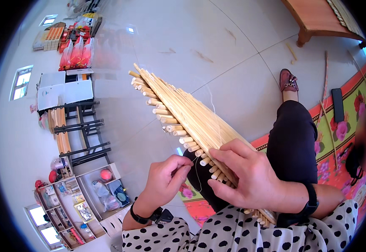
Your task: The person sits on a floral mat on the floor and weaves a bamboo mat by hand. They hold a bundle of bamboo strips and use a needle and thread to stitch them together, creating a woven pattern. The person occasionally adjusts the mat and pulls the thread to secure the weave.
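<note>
A mat of pale, straw-like stalks (pixel 191 111) lies slantwise across my lap, its far end rising toward the upper left. Cut round stalk ends stick out along its left edge, and one long strip of stalks runs along that side. My right hand (pixel 250 170) grips the near part of the mat, fingers on top and thumb at the left edge. Beside that edge, my left hand (pixel 168 178) is closed in a pinch on a thin pale thread (pixel 197 174), which loops down below the fingertips. Another stretch of thread (pixel 215 109) crosses the mat's upper face.
A flowered rug (pixel 334 145) on my right bears a dark phone (pixel 337 105) and loose stalks. A wooden bench (pixel 317 19) stands at the far right. Shelves with small goods (pixel 71 210), folded black-legged tables (pixel 82 126) and red bags (pixel 77 52) line the left side.
</note>
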`<state>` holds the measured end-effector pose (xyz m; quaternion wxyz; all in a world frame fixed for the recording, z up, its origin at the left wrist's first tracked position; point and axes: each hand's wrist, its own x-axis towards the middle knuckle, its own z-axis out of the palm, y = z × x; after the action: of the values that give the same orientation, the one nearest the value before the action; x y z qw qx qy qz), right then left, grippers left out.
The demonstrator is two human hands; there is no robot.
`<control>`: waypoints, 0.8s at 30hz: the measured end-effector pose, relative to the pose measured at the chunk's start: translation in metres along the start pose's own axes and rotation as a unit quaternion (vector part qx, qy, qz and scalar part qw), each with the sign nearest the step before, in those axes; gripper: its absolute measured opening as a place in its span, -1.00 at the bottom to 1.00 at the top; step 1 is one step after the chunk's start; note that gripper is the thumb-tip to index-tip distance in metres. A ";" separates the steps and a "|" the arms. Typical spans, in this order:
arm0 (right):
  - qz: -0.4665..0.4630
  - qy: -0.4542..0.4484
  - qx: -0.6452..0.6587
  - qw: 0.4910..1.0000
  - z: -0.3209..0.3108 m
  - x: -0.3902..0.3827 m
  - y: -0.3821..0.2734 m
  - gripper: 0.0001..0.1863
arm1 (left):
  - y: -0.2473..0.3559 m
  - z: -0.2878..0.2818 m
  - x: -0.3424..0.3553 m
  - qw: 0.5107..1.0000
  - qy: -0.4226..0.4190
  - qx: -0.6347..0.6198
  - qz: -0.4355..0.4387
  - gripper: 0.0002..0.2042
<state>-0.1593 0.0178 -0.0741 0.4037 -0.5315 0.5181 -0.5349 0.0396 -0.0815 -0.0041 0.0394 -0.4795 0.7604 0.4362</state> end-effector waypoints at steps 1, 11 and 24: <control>-0.004 0.003 0.000 1.000 0.000 0.000 0.000 -0.52 | 0.003 0.001 -0.001 1.000 0.005 -0.005 -0.008 -0.92; 0.001 0.011 0.008 1.000 0.004 -0.003 -0.002 -0.48 | -0.006 0.009 -0.005 0.997 0.071 -0.021 0.004 -0.94; -0.017 0.001 0.034 0.999 0.005 -0.004 0.001 -0.49 | -0.009 0.030 0.001 0.983 0.155 0.024 0.095 -0.98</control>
<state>-0.1538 0.0214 -0.0761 0.4119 -0.5251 0.4909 -0.5600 0.0358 -0.0627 -0.0284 -0.1094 -0.4660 0.8096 0.3397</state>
